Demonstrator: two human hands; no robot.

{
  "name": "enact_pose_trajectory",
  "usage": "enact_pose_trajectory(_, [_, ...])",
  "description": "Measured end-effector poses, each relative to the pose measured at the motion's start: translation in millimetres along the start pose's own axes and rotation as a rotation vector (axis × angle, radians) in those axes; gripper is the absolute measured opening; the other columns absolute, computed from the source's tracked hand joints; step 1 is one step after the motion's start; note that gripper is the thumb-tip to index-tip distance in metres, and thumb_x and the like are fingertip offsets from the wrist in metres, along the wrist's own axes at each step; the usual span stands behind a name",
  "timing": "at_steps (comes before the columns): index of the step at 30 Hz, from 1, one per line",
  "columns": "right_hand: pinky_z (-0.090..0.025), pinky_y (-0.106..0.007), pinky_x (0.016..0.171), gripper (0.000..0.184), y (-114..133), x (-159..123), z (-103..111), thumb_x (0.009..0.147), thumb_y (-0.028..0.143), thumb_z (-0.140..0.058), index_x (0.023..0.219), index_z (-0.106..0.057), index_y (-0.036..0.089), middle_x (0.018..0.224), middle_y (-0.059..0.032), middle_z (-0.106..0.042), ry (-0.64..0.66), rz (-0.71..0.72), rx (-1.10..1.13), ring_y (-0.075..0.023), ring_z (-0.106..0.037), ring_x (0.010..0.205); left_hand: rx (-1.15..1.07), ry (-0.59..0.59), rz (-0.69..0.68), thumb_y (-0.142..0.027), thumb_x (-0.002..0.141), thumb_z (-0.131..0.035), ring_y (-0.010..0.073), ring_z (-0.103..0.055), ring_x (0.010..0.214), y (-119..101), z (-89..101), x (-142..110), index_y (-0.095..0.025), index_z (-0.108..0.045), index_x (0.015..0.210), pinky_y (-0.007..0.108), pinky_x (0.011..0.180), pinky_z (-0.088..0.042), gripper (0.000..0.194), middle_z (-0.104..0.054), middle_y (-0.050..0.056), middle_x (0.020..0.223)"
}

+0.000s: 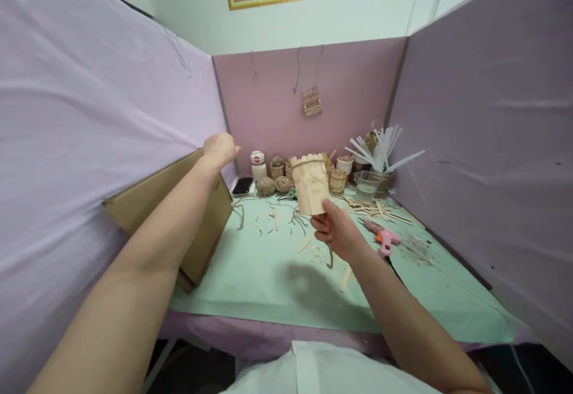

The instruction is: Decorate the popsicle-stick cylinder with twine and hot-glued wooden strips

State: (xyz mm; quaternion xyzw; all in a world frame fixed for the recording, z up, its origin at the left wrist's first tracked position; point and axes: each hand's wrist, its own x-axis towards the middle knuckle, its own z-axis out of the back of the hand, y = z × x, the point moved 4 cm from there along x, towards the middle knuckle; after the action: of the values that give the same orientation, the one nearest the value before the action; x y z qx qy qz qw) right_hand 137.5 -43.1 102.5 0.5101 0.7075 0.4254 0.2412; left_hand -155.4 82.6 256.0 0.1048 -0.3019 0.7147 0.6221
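My right hand (333, 230) grips the bottom of a pale craft-stick cup (311, 186), lifted above the table. The cup has rounded stick tops, a twine band near the rim and a raised decoration on its front. On the left, my left hand (220, 150) is closed at the top edge of a brown cardboard box (208, 227), which stands tilted by the purple cloth side wall. Its fingertips are partly hidden behind the hand.
A pink glue gun (385, 239) lies at right, near thin wooden strips (380, 210) and a tub of white glue sticks (380, 167). Twine balls (266, 186), a white jar (258, 167) and a phone (242, 185) line the back. Scraps litter the green tabletop (259, 274).
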Motion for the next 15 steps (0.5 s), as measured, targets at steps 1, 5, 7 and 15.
enact_pose_trajectory(1, [-0.010,-0.015,0.039,0.060,-3.1,1.4,0.5,0.058,0.057,-0.085,0.073,-0.038,0.023,0.060,0.0111,-0.028,-0.008,-0.007,0.004,-0.0034,-0.019,0.047,-0.029,-0.102,-0.063,-0.021,0.071,-0.071,0.0403,-0.045,0.133,-7.5,9.0,-5.3,-0.016,-0.071,0.086,0.057,0.114,-0.027,0.015,-0.062,0.015,0.117])
enact_pose_trajectory(5, [-0.010,-0.014,0.038,0.062,-12.9,9.9,7.5,0.057,0.060,-0.085,0.073,-0.038,0.023,0.061,0.0108,-0.032,-0.062,-0.009,0.015,-0.0028,-0.020,0.046,-0.285,-0.217,-0.165,-0.021,0.072,-0.069,0.0334,-0.043,0.134,-33.1,14.8,-43.5,-0.018,-0.070,0.109,0.051,0.112,-0.033,0.037,-0.050,0.012,0.141])
enact_pose_trajectory(7, [-0.011,-0.015,0.037,0.062,-18.4,16.3,14.7,0.057,0.061,-0.084,0.072,-0.037,0.023,0.061,0.0107,-0.034,-0.110,0.005,-0.006,-0.0028,-0.021,0.046,-0.511,-0.125,-0.113,-0.031,0.081,-0.063,0.0276,-0.058,0.113,-40.5,-6.4,-69.3,-0.015,-0.072,0.091,0.043,0.103,-0.043,0.022,-0.065,0.011,0.112])
enact_pose_trajectory(15, [-0.016,-0.018,0.037,0.047,-39.3,36.9,45.2,0.067,0.057,-0.077,0.076,-0.044,0.024,0.054,0.0108,-0.033,-0.342,0.117,-0.303,-0.0057,-0.027,0.044,-0.983,0.110,0.100,-0.020,0.072,-0.069,0.0225,-0.062,0.105,-49.7,-118.5,-153.8,-0.020,-0.063,0.123,0.032,0.084,-0.051,0.051,-0.055,0.015,0.135])
